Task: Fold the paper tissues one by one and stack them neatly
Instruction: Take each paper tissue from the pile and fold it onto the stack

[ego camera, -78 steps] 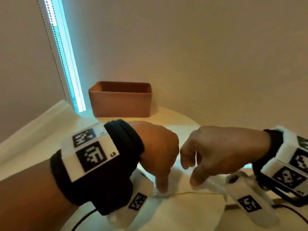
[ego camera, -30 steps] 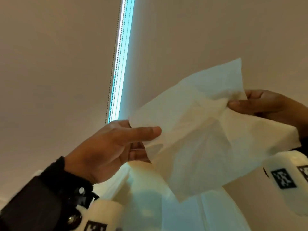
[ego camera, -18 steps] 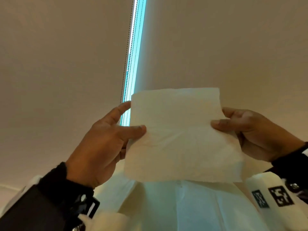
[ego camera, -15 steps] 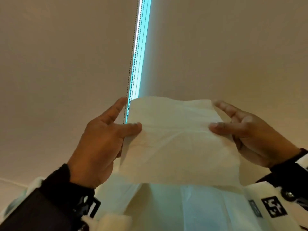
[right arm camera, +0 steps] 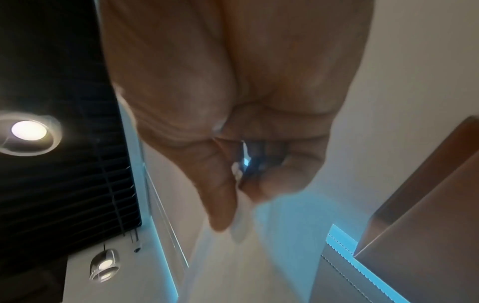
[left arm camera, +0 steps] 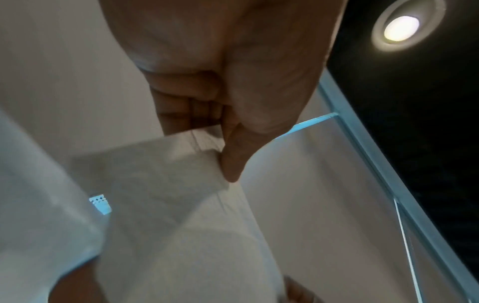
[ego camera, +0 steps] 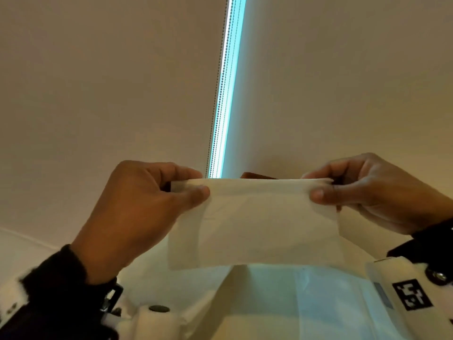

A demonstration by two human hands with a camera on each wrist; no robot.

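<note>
A cream paper tissue (ego camera: 257,222) hangs in the air in front of me, folded over along its top edge. My left hand (ego camera: 186,190) pinches its upper left corner between thumb and fingers. My right hand (ego camera: 321,187) pinches the upper right corner the same way. In the left wrist view the tissue (left arm camera: 155,178) shows under my left hand (left arm camera: 220,155), its thumb pressed on the corner. The right wrist view is blurred; my right hand (right arm camera: 238,205) pinches a thin white edge of the tissue (right arm camera: 241,227). More white tissue sheets (ego camera: 306,303) lie below on the table.
A brown box (ego camera: 257,175) peeks just above the tissue's top edge, against the back wall. A bright blue-lit strip with a bead chain (ego camera: 225,94) runs up the wall. The box (right arm camera: 427,194) also fills the right side of the right wrist view.
I lifted a tissue from the table, spread it between both hands, then brought its top edge forward and down. It now hangs folded in half, held lower than half a second ago.
</note>
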